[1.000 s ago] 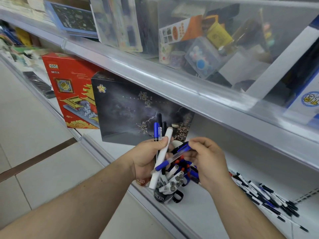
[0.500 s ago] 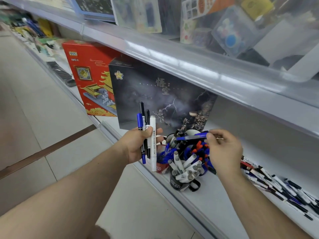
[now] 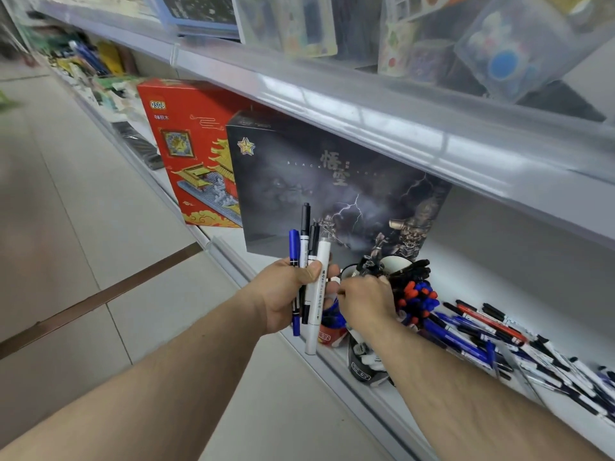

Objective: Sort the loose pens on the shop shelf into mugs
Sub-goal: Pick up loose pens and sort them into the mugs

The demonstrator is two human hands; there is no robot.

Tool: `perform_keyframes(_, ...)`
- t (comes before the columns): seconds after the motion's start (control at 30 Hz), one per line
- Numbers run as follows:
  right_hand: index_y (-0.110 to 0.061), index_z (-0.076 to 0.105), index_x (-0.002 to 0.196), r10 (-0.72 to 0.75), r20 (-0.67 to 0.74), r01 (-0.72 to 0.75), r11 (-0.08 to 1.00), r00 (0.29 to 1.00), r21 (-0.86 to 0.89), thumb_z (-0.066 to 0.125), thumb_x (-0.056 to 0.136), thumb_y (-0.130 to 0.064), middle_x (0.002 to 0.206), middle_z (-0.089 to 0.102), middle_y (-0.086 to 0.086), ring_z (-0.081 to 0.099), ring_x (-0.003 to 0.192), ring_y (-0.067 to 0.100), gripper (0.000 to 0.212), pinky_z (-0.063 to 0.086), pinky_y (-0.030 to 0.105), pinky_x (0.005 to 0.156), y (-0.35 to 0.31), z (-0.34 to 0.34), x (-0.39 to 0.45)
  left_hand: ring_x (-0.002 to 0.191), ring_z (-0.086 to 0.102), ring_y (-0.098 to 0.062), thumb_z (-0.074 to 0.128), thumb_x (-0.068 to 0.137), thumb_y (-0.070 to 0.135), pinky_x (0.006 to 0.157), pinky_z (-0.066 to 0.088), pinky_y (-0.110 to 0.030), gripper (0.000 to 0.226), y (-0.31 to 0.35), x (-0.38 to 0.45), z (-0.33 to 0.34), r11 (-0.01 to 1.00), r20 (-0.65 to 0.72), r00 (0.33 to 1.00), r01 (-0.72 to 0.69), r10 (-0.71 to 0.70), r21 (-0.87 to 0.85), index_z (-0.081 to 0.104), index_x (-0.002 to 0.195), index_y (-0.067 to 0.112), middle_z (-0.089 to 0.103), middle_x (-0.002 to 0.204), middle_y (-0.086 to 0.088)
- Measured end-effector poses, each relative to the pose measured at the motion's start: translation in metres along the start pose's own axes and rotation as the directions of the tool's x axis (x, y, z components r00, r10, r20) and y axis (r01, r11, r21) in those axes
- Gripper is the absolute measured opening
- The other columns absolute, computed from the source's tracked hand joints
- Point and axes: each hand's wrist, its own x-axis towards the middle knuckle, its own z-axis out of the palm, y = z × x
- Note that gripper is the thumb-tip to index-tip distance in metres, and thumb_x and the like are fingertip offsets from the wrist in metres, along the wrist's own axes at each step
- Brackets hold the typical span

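Observation:
My left hand (image 3: 289,294) grips a bundle of pens (image 3: 307,261) upright: a blue one, two with black caps and a thick white marker. My right hand (image 3: 366,302) hangs over the mugs with curled fingers and pinches a blue pen (image 3: 336,304) down at the red mug (image 3: 327,337), which holds blue pens. In front stands a black mug (image 3: 361,372) with white markers. Behind the hand, a white-rimmed mug (image 3: 396,261) holds black pens, and a bunch of red and blue pens (image 3: 417,299) sticks up beside it. Loose pens (image 3: 499,341) lie on the shelf to the right.
A dark picture box (image 3: 332,181) and a red brick-set box (image 3: 186,144) stand on the shelf behind and left of the mugs. The upper shelf's edge (image 3: 366,121) overhangs them. Tiled floor (image 3: 83,227) lies to the left, below the shelf's front lip.
My right hand has carried the blue pen from above the mugs down and left to the red mug. The left hand keeps its bundle, now held more upright.

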Motion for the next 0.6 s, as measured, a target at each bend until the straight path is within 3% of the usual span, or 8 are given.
perform_keyframes(0.1, -0.020, 0.068, 0.110, 0.109, 0.158, -0.104, 0.994, 0.981, -0.039, 0.054, 0.088, -0.013, 0.108, 0.070, 0.001, 0.060, 0.111, 0.022, 0.027, 0.034, 0.036, 0.101, -0.005, 0.009, 0.010, 0.069, 0.068, -0.021, 0.052, 0.099, 0.010, 0.078, 0.057, -0.043, 0.018, -0.001, 0.000, 0.004, 1.000, 0.043, 0.999, 0.020, -0.021, 0.007, 0.068, 0.096, 0.004, 0.072, 0.086, -0.010)
perform_keyframes(0.23, -0.026, 0.072, 0.093, 0.180, 0.174, -0.208, 0.965, 0.968, 0.157, 0.053, 0.086, -0.018, 0.095, 0.071, -0.004, 0.063, 0.100, 0.022, 0.021, 0.043, 0.036, 0.091, 0.004, -0.008, 0.014, 0.072, 0.068, -0.022, 0.054, 0.098, 0.012, 0.079, 0.058, -0.044, 0.018, -0.001, -0.001, 0.004, 0.998, 0.072, 0.997, 0.036, -0.039, 0.041, 0.071, 0.097, 0.005, 0.072, 0.088, -0.010)
perform_keyframes(0.3, -0.024, 0.076, 0.083, 0.269, 0.147, -0.306, 0.810, 0.952, 0.500, 0.055, 0.088, -0.019, 0.082, 0.071, -0.004, 0.066, 0.082, 0.022, 0.022, 0.055, 0.036, 0.078, 0.012, -0.030, 0.007, 0.076, 0.068, -0.023, 0.055, 0.097, 0.012, 0.079, 0.057, -0.045, 0.017, -0.001, -0.001, 0.004, 0.998, 0.068, 0.997, 0.036, -0.040, 0.055, 0.070, 0.099, 0.005, 0.073, 0.091, -0.011)
perform_keyframes(0.37, -0.013, 0.074, 0.078, 0.323, 0.156, -0.306, 0.489, 0.933, 0.817, 0.061, 0.092, -0.025, 0.068, 0.066, 0.001, 0.058, 0.065, 0.022, 0.023, 0.052, 0.039, 0.066, 0.014, -0.057, -0.008, 0.080, 0.068, -0.025, 0.054, 0.097, 0.012, 0.077, 0.057, -0.044, 0.019, -0.001, -0.002, 0.004, 0.996, 0.065, 0.997, 0.046, -0.051, 0.076, 0.068, 0.105, 0.002, 0.073, 0.093, -0.011)
perform_keyframes(0.43, -0.007, 0.072, 0.088, 0.297, 0.206, -0.293, 0.289, 0.933, 0.911, 0.059, 0.095, -0.037, 0.067, 0.059, 0.002, 0.050, 0.062, 0.019, 0.034, 0.043, 0.036, 0.061, 0.013, -0.083, -0.029, 0.084, 0.068, -0.027, 0.054, 0.098, 0.012, 0.074, 0.059, -0.042, 0.023, -0.002, -0.003, 0.007, 0.991, 0.070, 0.995, 0.064, -0.072, 0.116, 0.065, 0.111, -0.002, 0.073, 0.092, -0.013)
perform_keyframes(0.53, -0.014, 0.070, 0.094, 0.257, 0.217, -0.267, 0.181, 0.942, 0.946, 0.056, 0.098, -0.041, 0.069, 0.059, -0.003, 0.051, 0.061, 0.013, 0.031, 0.042, 0.027, 0.056, 0.014, -0.103, -0.063, 0.083, 0.069, -0.025, 0.054, 0.097, 0.012, 0.079, 0.059, -0.043, 0.023, -0.003, -0.006, 0.016, 0.988, 0.091, 0.994, 0.053, -0.067, 0.147, 0.066, 0.112, -0.001, 0.072, 0.096, -0.012)
perform_keyframes(0.6, -0.022, 0.072, 0.093, 0.268, 0.185, -0.236, 0.171, 0.945, 0.957, 0.059, 0.096, -0.040, 0.071, 0.062, -0.008, 0.054, 0.063, 0.010, 0.023, 0.043, 0.027, 0.060, 0.018, -0.104, -0.080, 0.080, 0.070, -0.022, 0.054, 0.097, 0.011, 0.085, 0.056, -0.046, 0.020, -0.003, -0.009, 0.022, 0.987, 0.116, 0.992, 0.030, -0.049, 0.160, 0.067, 0.109, 0.001, 0.072, 0.102, -0.012)
